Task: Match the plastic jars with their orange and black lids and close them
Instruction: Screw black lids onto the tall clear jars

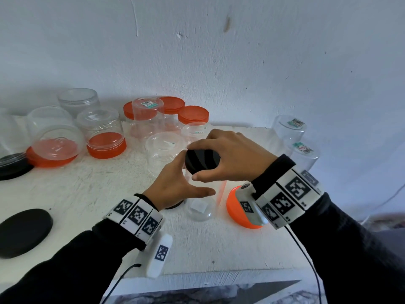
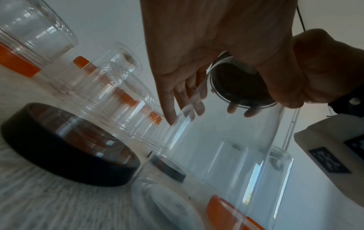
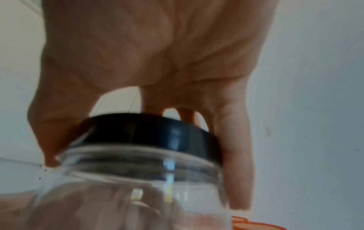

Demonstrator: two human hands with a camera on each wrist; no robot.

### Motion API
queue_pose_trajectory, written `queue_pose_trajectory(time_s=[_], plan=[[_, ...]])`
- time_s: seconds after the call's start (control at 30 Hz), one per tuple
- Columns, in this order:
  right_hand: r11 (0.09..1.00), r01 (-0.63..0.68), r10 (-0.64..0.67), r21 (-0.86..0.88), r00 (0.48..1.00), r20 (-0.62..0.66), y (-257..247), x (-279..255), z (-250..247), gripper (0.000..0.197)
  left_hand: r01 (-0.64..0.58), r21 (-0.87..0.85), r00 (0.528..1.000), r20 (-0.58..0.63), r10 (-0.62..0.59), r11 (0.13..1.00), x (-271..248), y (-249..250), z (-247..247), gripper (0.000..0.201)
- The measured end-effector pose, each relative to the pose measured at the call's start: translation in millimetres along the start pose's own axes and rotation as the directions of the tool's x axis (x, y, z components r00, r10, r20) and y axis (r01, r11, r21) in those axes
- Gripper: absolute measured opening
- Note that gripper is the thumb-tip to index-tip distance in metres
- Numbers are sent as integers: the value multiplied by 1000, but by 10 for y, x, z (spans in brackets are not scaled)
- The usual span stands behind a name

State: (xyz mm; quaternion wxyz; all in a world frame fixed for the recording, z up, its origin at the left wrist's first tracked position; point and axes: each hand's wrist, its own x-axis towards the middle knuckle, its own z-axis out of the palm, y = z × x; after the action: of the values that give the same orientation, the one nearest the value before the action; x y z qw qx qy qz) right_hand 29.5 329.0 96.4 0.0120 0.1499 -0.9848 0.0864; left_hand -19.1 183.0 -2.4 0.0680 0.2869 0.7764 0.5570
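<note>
A tall clear plastic jar [image 1: 200,202] stands upright near the table's front. My left hand [image 1: 179,183] holds its side, thumb across the front and fingers behind. In the left wrist view those fingers [image 2: 185,99] show through the jar wall [image 2: 226,140]. My right hand [image 1: 225,154] grips a small black lid [image 1: 202,161] from above, and the lid sits on the jar's mouth. The right wrist view shows the black lid [image 3: 153,132] on the threaded neck of the jar [image 3: 138,179], with my thumb and fingers round its rim.
An orange lid [image 1: 238,211] lies under my right wrist. Black lids [image 1: 24,231] [image 1: 13,165] lie at the left. Inverted jars on orange lids [image 1: 105,145] stand at back left, and orange-lidded jars [image 1: 192,114] behind. Two clear upturned jars [image 1: 289,128] stand right, by the table edge [image 1: 219,275].
</note>
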Motion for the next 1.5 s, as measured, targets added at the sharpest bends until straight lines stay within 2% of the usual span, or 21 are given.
queue_pose_trajectory(time_s=[0.23, 0.33, 0.4, 0.47, 0.53, 0.6, 0.7, 0.77, 0.83, 0.97, 1.03, 1.2, 1.5], plan=[[999, -22, 21, -27, 999, -28, -44, -29, 35, 61, -9, 16, 1000, 2, 9, 1000, 7, 0, -6, 80], [999, -37, 37, -11, 999, -30, -33, -57, 9, 58, -17, 35, 997, 73, 15, 999, 20, 32, -56, 87], [998, -53, 55, 33, 996, -69, -15, -81, -62, 55, -61, 49, 991, 125, 55, 997, 40, 74, -137, 90], [996, -81, 87, 49, 985, -152, 25, -100, -198, 52, -119, 85, 988, 105, 110, 989, 82, 123, -270, 86], [991, -113, 128, 71, 957, -261, 90, -106, -368, 50, -144, 129, 989, 36, 140, 981, 148, 136, -435, 76], [984, -143, 173, 107, 912, -372, 170, -90, -526, 49, -155, 197, 984, -55, 169, 968, 230, 102, -578, 53], [967, -195, 253, 164, 811, -528, 313, -1, -662, 53, -178, 357, 954, -167, 250, 917, 375, -25, -678, 33], [956, -217, 292, 196, 746, -599, 417, 102, -680, 56, -166, 486, 947, -165, 276, 858, 474, -143, -683, 32], [947, -240, 322, 215, 713, -623, 525, 230, -652, 59, -125, 558, 965, -125, 232, 821, 535, -246, -665, 42], [916, -306, 401, 260, 715, -572, 748, 501, -515, 61, -99, 646, 980, -70, 188, 757, 594, -378, -619, 94], [904, -330, 428, 273, 723, -542, 850, 640, -437, 60, -77, 694, 986, -53, 157, 716, 630, -448, -619, 108], [877, -384, 478, 287, 757, -446, 1080, 986, -267, 58, -8, 726, 1000, 3, 8, 687, 693, -550, -604, 97], [862, -439, 501, 255, 814, -293, 1366, 1499, -34, 57, -10, 675, 1000, -2, 15, 738, 691, -600, -613, 88]])
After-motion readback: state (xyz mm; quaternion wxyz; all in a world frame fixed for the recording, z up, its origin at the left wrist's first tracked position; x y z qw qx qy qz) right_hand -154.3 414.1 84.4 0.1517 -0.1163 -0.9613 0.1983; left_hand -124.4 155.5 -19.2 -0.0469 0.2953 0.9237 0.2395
